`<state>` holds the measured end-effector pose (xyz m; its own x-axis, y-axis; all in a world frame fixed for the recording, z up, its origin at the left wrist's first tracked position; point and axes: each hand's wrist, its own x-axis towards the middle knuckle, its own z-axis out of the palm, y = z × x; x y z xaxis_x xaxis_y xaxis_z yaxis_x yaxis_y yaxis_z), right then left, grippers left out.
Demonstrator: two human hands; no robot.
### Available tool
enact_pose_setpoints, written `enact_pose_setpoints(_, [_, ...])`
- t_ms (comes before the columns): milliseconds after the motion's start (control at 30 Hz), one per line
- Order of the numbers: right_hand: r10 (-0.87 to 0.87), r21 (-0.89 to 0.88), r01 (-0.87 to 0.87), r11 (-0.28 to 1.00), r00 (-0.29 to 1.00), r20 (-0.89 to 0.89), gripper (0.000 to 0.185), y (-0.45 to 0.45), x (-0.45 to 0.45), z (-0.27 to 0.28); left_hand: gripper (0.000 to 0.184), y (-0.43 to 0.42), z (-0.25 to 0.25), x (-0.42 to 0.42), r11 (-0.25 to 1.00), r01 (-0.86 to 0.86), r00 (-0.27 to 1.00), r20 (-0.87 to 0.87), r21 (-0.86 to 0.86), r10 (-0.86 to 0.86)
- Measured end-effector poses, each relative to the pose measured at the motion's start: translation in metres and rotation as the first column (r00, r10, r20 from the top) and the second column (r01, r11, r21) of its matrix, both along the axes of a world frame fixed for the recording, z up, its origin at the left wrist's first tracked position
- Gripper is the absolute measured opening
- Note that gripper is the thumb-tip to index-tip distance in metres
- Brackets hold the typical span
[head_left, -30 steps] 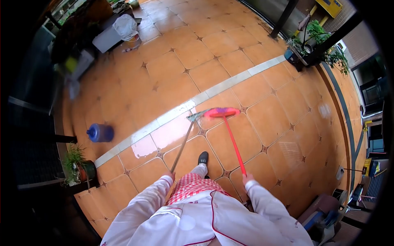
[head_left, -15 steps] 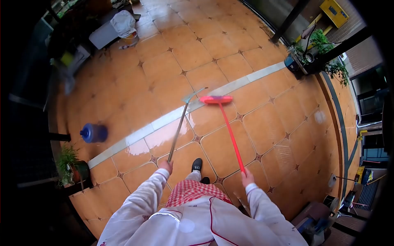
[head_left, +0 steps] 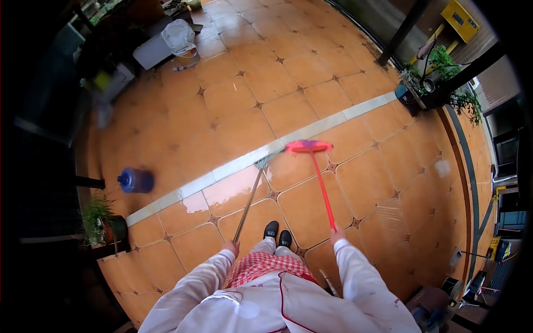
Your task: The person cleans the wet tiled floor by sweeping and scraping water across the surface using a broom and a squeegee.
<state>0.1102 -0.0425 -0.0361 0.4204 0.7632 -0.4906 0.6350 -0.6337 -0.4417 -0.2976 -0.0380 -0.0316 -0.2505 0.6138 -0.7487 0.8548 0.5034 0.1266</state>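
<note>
Closed round the metal handle of a floor squeegee (head_left: 249,206) is my left hand (head_left: 231,248). The squeegee's teal head (head_left: 262,164) lies near the pale tile strip, its far end meeting the left end of the broom's head in view. My right hand (head_left: 337,235) grips the end of a red broom (head_left: 324,194). The broom's wide red head (head_left: 308,147) with purple bristles is slightly blurred, down on the orange tiles just on my side of the strip. A wet, shiny patch (head_left: 233,191) lies left of the squeegee.
A blue water jug (head_left: 136,180) lies on its side at left, near a potted plant (head_left: 102,222). Another plant (head_left: 444,64) stands by a dark post at upper right. A white bag (head_left: 179,38) sits at the back left. My dark shoes (head_left: 271,228) stand on the tiles.
Both tool heads have come back toward me, the squeegee's more than the broom's. My right foot has come up beside the left. The view has shifted slightly.
</note>
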Motion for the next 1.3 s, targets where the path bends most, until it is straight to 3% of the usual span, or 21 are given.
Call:
enact_pose_setpoints(67, [0.028,-0.017,-0.028,0.999,0.999,0.038,0.028,0.078,0.011,-0.008,0.041,0.059,0.015,0.016,0.998,0.057,0.997,-0.043,-0.008,-0.057])
enact_pose_setpoints(100, [0.052,0.064,-0.049,0.997,0.998,-0.046,0.027,0.113,0.009,0.004,0.042,0.084,0.02,0.022,0.998,0.054,0.997,-0.05,0.015,-0.053])
enact_pose_setpoints(167, [0.129,0.116,-0.132,0.984,0.991,0.032,0.026,0.148,0.003,0.005,0.042,0.118,0.041,0.025,0.999,0.019,0.999,-0.037,0.029,-0.018])
enact_pose_setpoints(233, [-0.092,0.094,0.109,0.99,0.982,-0.167,0.025,0.157,-0.005,0.003,0.042,0.117,0.047,0.022,0.999,-0.015,1.0,-0.022,0.048,0.016])
enact_pose_setpoints(300, [0.02,0.167,0.017,0.986,0.976,-0.216,0.028,0.114,0.002,-0.022,0.041,0.096,0.04,0.007,0.987,-0.094,0.996,0.009,0.132,0.094])
enact_pose_setpoints(333, [-0.044,0.113,0.077,0.991,0.961,-0.272,0.032,0.081,0.0,-0.018,0.04,0.078,0.044,0.0,0.99,-0.072,0.997,-0.015,0.12,0.075])
enact_pose_setpoints(367, [-0.138,-0.055,0.127,0.99,0.914,-0.381,0.035,0.059,-0.022,0.067,0.04,0.053,0.048,-0.009,0.993,-0.054,0.997,-0.043,0.106,0.059])
enact_pose_setpoints(400, [-0.067,-0.069,0.047,0.997,0.941,-0.333,0.035,0.026,-0.02,0.077,0.04,0.026,0.04,-0.02,0.992,-0.112,0.993,-0.022,0.059,0.113])
enact_pose_setpoints(433, [0.198,0.261,-0.166,0.951,0.975,-0.101,0.035,-0.019,-0.007,0.044,0.04,-0.002,0.032,-0.03,0.986,-0.168,0.986,-0.003,0.011,0.168])
enact_pose_setpoints(600, [0.202,0.041,-0.198,0.979,0.947,-0.25,0.037,-0.151,-0.007,0.115,0.041,-0.135,0.074,-0.046,0.982,-0.186,0.98,-0.082,-0.019,0.184])
enact_pose_setpoints(767, [0.356,-0.146,-0.408,0.901,0.89,-0.285,0.039,-0.214,0.001,0.063,0.044,-0.208,0.066,-0.058,0.968,-0.171,0.983,-0.096,-0.183,0.156])
enact_pose_setpoints(800, [0.364,-0.149,-0.418,0.896,0.884,-0.294,0.039,-0.2,-0.011,0.075,0.045,-0.211,0.058,-0.057,0.965,-0.179,0.983,-0.082,-0.19,0.166])
enact_pose_setpoints(867, [0.444,-0.349,-0.49,0.799,0.871,-0.209,0.039,-0.149,-0.042,0.094,0.048,-0.21,0.049,-0.053,0.971,-0.161,0.985,-0.097,-0.175,0.146])
enact_pose_setpoints(900, [0.416,-0.284,-0.466,0.838,0.882,-0.22,0.038,-0.129,-0.054,0.088,0.048,-0.194,0.049,-0.051,0.98,-0.132,0.985,-0.13,-0.151,0.113])
enact_pose_setpoints(967, [0.391,-0.123,-0.422,0.898,0.895,-0.214,0.034,-0.085,-0.085,0.057,0.047,-0.155,0.038,-0.055,0.953,-0.263,0.964,-0.086,-0.153,0.252])
enact_pose_setpoints(1000, [0.436,-0.25,-0.457,0.854,0.89,-0.137,0.035,-0.046,-0.105,0.071,0.045,-0.123,0.048,-0.049,0.951,-0.285,0.954,-0.131,-0.119,0.27])
enact_pose_setpoints(1133, [0.444,0.016,-0.447,0.894,0.882,-0.158,0.031,0.039,-0.152,0.052,0.04,-0.06,0.042,-0.068,0.896,-0.443,0.891,-0.101,0.024,0.443])
enact_pose_setpoints(1200, [0.451,0.013,-0.455,0.89,0.877,-0.168,0.033,0.03,-0.165,0.059,0.039,-0.058,0.032,-0.094,0.787,-0.602,0.789,-0.054,0.135,0.613])
enact_pose_setpoints(1233, [0.456,0.011,-0.461,0.887,0.873,-0.175,0.035,0.025,-0.174,0.066,0.038,-0.087,-0.038,-0.137,0.62,-0.748,0.656,0.12,0.235,0.745])
enact_pose_setpoints(1267, [0.423,-0.013,-0.434,0.901,0.885,-0.197,0.036,0.006,-0.177,0.071,0.035,-0.093,0.0,-0.142,0.682,-0.699,0.706,0.054,0.213,0.707])
enact_pose_setpoints(1300, [0.428,0.027,-0.433,0.901,0.877,-0.218,0.037,-0.016,-0.176,0.075,0.035,-0.093,0.067,-0.139,0.915,-0.357,0.914,-0.131,0.188,0.384])
